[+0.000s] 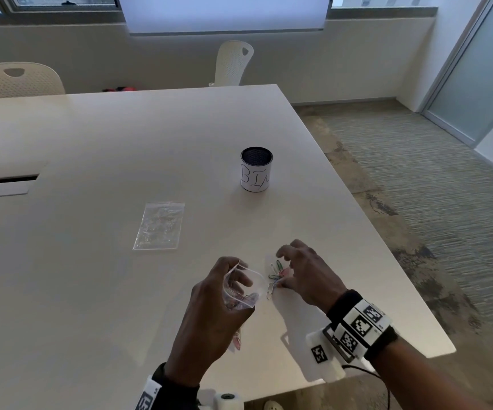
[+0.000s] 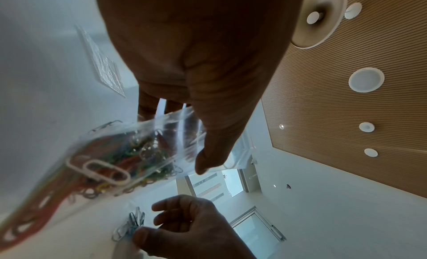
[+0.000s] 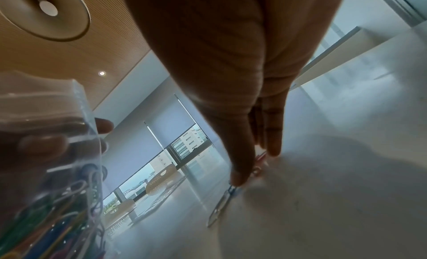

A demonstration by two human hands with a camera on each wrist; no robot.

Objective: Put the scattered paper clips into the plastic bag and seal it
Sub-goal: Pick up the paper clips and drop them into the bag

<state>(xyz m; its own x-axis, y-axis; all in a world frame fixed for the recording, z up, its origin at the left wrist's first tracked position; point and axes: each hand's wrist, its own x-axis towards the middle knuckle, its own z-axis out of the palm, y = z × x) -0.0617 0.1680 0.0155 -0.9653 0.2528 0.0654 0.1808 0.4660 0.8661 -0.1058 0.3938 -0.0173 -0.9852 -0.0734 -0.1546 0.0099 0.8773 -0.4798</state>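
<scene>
The table [image 1: 150, 137] is bare to the left of both hands, while its right edge runs near the right hand [image 1: 307, 276]. A clear plastic bag [image 1: 240, 287], mouth open and partly filled with coloured paper clips, is gripped above the tabletop by the left hand [image 1: 209, 318]. Just beside it, a small cluster of paper clips [image 1: 276, 276] on the table is touched by the right hand's loosely curved fingertips. The bag's contents [image 2: 110, 164] are resolved only in the wrist views; a second flat bag [image 1: 159, 226] and a labelled cup [image 1: 256, 170] are clearest from the head view.

White table, a few things on it

Near the right edge of the table [image 1: 97, 149] stands a mesh cup [image 1: 256, 173]; a flat clear packet [image 1: 159, 225] lies mid-table, and loose paper clips [image 1: 276, 278] cluster toward the near edge.
</scene>
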